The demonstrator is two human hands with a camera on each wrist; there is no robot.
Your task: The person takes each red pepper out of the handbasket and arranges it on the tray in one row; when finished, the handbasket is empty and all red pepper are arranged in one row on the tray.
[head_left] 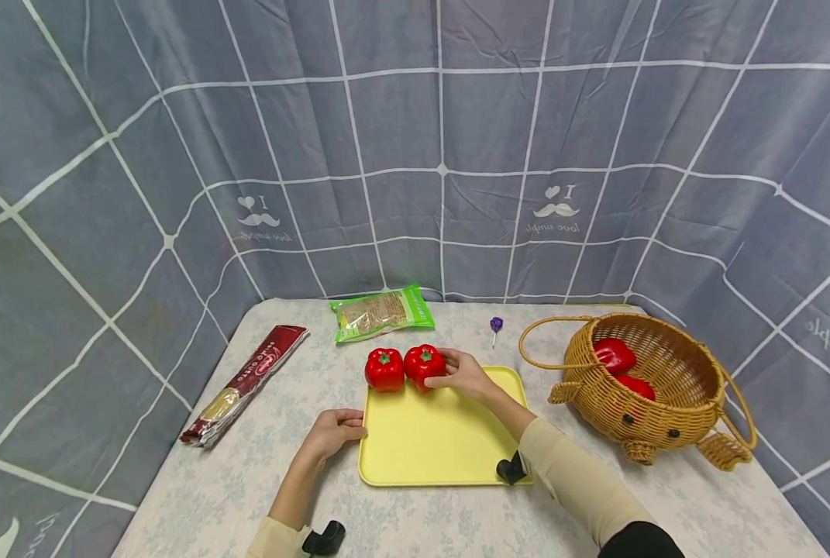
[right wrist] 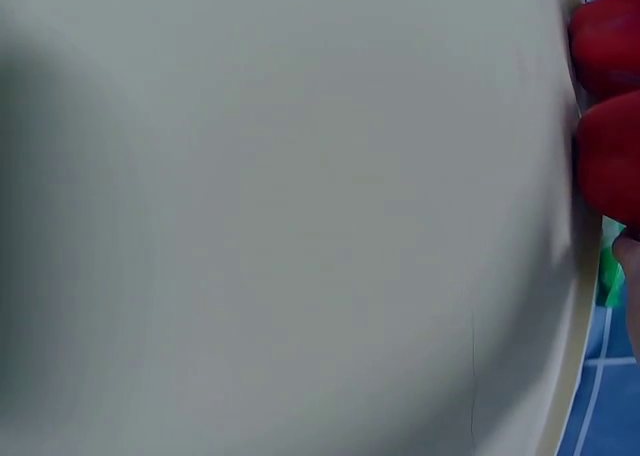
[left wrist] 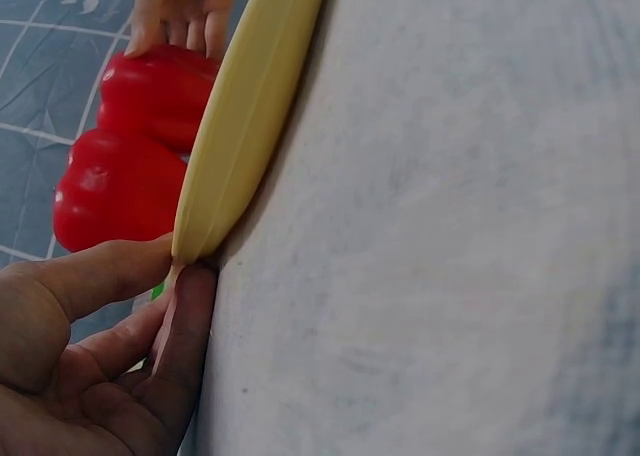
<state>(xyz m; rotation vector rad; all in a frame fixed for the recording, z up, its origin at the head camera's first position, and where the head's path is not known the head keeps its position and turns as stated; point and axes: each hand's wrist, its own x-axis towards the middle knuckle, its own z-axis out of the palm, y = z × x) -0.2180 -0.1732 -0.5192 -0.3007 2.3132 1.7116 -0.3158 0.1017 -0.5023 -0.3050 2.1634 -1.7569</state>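
Note:
Two red bell peppers, a left one [head_left: 384,370] and a right one [head_left: 424,367], sit side by side at the back left edge of a yellow tray [head_left: 442,442]. My right hand [head_left: 465,375] holds the right pepper from its right side, thumb in front and fingers behind. At the tray's left edge, my left hand [head_left: 334,432] pinches the rim. The left wrist view shows that thumb and fingers [left wrist: 110,276] meeting at the tray's corner [left wrist: 240,136]. In the right wrist view the peppers [right wrist: 610,156] appear at the right border, and most of the right hand is out of frame.
A wicker basket [head_left: 596,411] with red peppers [head_left: 614,355] inside stands at the right. Behind the tray lie a green-edged packet [head_left: 383,312] and a purple lollipop [head_left: 496,324]. A long dark red packet [head_left: 247,384] lies at the left. Grey curtains [head_left: 401,139] surround the table.

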